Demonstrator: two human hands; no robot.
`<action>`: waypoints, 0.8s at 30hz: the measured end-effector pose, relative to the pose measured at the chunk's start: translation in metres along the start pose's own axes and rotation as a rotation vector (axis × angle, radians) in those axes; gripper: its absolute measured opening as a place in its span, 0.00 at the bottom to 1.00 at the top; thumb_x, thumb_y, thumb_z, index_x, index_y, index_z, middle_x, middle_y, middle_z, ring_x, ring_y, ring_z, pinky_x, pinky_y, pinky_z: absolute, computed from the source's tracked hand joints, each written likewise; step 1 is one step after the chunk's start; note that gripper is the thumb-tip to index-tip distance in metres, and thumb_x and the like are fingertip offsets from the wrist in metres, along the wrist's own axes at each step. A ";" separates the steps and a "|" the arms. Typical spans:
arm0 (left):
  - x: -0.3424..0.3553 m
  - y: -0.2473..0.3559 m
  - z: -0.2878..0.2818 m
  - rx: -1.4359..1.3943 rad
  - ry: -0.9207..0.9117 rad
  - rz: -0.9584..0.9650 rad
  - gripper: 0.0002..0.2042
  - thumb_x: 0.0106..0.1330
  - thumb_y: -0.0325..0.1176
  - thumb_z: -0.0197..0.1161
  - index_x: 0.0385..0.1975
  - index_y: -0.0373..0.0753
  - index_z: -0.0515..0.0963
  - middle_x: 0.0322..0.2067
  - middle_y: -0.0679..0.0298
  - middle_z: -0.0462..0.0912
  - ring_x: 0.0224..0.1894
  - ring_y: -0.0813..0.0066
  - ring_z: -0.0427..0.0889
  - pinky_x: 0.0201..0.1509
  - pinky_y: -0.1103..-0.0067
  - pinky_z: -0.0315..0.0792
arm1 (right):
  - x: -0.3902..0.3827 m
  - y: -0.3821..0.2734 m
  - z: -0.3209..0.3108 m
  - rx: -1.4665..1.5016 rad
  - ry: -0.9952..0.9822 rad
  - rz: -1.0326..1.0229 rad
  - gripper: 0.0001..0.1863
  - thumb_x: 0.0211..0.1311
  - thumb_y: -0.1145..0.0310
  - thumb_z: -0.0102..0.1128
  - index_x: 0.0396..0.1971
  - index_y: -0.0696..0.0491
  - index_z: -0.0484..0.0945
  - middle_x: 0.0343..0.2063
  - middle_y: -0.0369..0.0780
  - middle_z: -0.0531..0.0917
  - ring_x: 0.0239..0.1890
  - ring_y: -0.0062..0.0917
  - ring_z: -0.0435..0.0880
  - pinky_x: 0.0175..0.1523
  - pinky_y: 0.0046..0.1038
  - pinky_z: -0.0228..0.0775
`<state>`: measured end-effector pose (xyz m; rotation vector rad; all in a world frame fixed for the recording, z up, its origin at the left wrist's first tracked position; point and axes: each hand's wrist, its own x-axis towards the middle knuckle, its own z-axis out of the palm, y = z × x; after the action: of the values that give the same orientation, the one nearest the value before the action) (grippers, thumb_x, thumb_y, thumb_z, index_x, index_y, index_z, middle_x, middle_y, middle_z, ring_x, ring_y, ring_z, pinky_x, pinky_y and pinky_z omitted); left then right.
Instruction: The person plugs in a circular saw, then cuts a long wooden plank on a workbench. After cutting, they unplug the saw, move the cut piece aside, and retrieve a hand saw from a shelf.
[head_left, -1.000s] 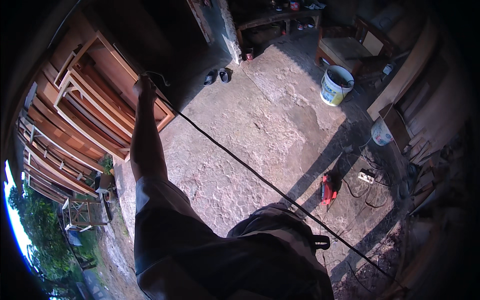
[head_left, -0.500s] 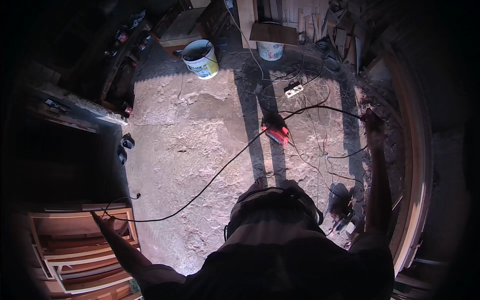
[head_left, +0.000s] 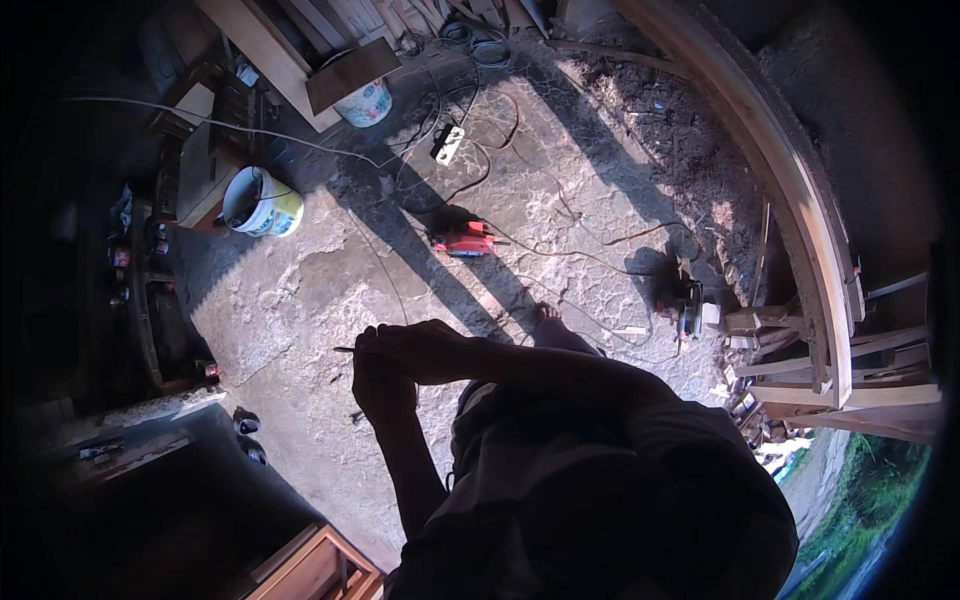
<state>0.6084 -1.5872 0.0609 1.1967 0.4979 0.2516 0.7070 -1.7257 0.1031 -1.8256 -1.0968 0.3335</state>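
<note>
Both my hands are together in front of my chest, in deep shadow. My right hand [head_left: 415,350] sits on top, fingers curled tight around a thin dark cord [head_left: 345,350], a short end of which pokes out to the left. My left hand [head_left: 380,392] is just under it, touching; it looks closed too, but it's a silhouette against the bright floor and I can't tell whether it actually has the cord or only rests against the other fist.

The cord itself looks very slim, dark and stiff-looking where it leaves my fist; beyond that stub I lose it against the concrete floor [head_left: 300,300].

What could go wrong, as I judge it: such a thin line could slip through a fist grip if it goes taut, and I can barely see my own fingers in this shade. The floor out ahead is a tangle, with loose cables [head_left: 560,240] looping around a red power tool [head_left: 462,240] and a white power strip [head_left: 447,143] farther off, so a trailing line could snag there. To the right a dark saw [head_left: 685,305] sits near the curved timber frame [head_left: 800,200]. Far left, a white-and-yellow bucket [head_left: 258,203].
</note>
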 end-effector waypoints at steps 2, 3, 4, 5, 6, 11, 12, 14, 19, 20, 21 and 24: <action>0.026 0.019 0.011 -0.316 -0.114 0.078 0.12 0.76 0.34 0.52 0.51 0.34 0.72 0.49 0.57 0.79 0.54 0.67 0.77 0.61 0.72 0.71 | -0.023 0.021 -0.007 0.031 0.023 0.087 0.22 0.66 0.67 0.59 0.58 0.48 0.69 0.37 0.44 0.82 0.41 0.42 0.85 0.39 0.45 0.76; 0.029 0.036 0.008 -0.243 -0.079 0.164 0.08 0.76 0.33 0.52 0.46 0.34 0.72 0.42 0.59 0.77 0.47 0.67 0.77 0.55 0.72 0.72 | -0.045 0.041 -0.019 0.081 0.053 0.144 0.24 0.66 0.68 0.60 0.60 0.46 0.66 0.37 0.45 0.83 0.39 0.43 0.85 0.39 0.44 0.76; 0.031 0.053 0.006 -0.048 0.033 0.265 0.06 0.75 0.31 0.52 0.40 0.35 0.72 0.35 0.62 0.76 0.39 0.68 0.76 0.49 0.72 0.73 | -0.067 0.064 -0.028 0.126 0.072 0.264 0.21 0.65 0.69 0.60 0.57 0.46 0.69 0.34 0.44 0.83 0.40 0.42 0.84 0.41 0.45 0.75; 0.033 0.071 0.005 0.022 0.122 0.335 0.06 0.75 0.29 0.52 0.34 0.36 0.72 0.28 0.64 0.74 0.32 0.69 0.76 0.42 0.72 0.74 | -0.087 0.090 -0.032 -0.020 0.214 0.252 0.15 0.64 0.68 0.61 0.50 0.47 0.75 0.32 0.41 0.83 0.40 0.41 0.84 0.43 0.45 0.73; 0.029 0.097 0.002 -0.818 -0.024 0.177 0.10 0.76 0.30 0.52 0.30 0.37 0.71 0.23 0.65 0.72 0.26 0.73 0.72 0.35 0.74 0.72 | -0.117 0.118 -0.041 -0.276 0.175 0.352 0.07 0.63 0.66 0.61 0.40 0.48 0.79 0.31 0.40 0.81 0.41 0.40 0.81 0.42 0.47 0.72; 0.001 0.178 0.036 -0.667 0.138 0.236 0.10 0.76 0.30 0.48 0.30 0.37 0.69 0.22 0.70 0.64 0.21 0.82 0.61 0.20 0.84 0.60 | -0.272 0.226 -0.028 -0.146 0.687 1.289 0.28 0.63 0.57 0.59 0.64 0.44 0.71 0.54 0.49 0.73 0.58 0.47 0.71 0.57 0.52 0.68; -0.006 0.186 0.045 -0.500 0.028 0.278 0.10 0.77 0.29 0.46 0.30 0.37 0.68 0.22 0.69 0.64 0.21 0.82 0.61 0.19 0.84 0.60 | -0.290 0.246 -0.029 0.060 0.770 1.555 0.32 0.62 0.58 0.58 0.67 0.47 0.66 0.55 0.52 0.71 0.61 0.50 0.70 0.61 0.51 0.68; -0.016 0.199 0.058 -0.585 0.143 0.223 0.12 0.77 0.28 0.42 0.27 0.39 0.64 0.23 0.70 0.60 0.20 0.82 0.58 0.17 0.82 0.57 | -0.313 0.268 -0.013 0.591 1.241 1.780 0.34 0.61 0.57 0.57 0.68 0.47 0.65 0.63 0.54 0.66 0.63 0.50 0.69 0.63 0.47 0.71; 0.009 0.240 0.037 0.113 -0.125 0.421 0.12 0.75 0.30 0.46 0.46 0.30 0.74 0.35 0.60 0.79 0.32 0.75 0.77 0.32 0.83 0.71 | -0.345 0.294 -0.001 1.168 1.447 1.670 0.28 0.66 0.60 0.50 0.64 0.56 0.67 0.53 0.51 0.78 0.57 0.44 0.77 0.41 0.43 0.81; 0.013 0.247 0.026 0.464 0.056 0.471 0.12 0.73 0.31 0.49 0.46 0.31 0.76 0.36 0.60 0.80 0.35 0.73 0.78 0.36 0.81 0.73 | -0.349 0.296 0.001 0.901 1.139 1.850 0.26 0.67 0.61 0.50 0.62 0.57 0.70 0.52 0.50 0.79 0.56 0.43 0.78 0.42 0.42 0.81; 0.014 0.252 0.015 0.813 0.249 0.513 0.12 0.72 0.32 0.51 0.46 0.32 0.77 0.38 0.61 0.81 0.37 0.72 0.80 0.39 0.79 0.74 | -0.354 0.296 0.004 0.622 0.825 1.959 0.24 0.68 0.61 0.49 0.60 0.57 0.73 0.50 0.50 0.80 0.54 0.42 0.79 0.43 0.42 0.80; 0.016 0.263 -0.010 1.440 0.635 0.602 0.12 0.70 0.33 0.55 0.47 0.34 0.79 0.40 0.60 0.84 0.43 0.67 0.83 0.47 0.74 0.78 | -0.364 0.298 0.015 0.908 0.973 1.741 0.27 0.70 0.52 0.49 0.56 0.59 0.75 0.51 0.51 0.80 0.50 0.43 0.81 0.48 0.39 0.77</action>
<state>0.6365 -1.4790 0.2996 2.7071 0.9070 0.8912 0.6539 -2.0519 -0.2319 -1.2603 1.3111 0.6265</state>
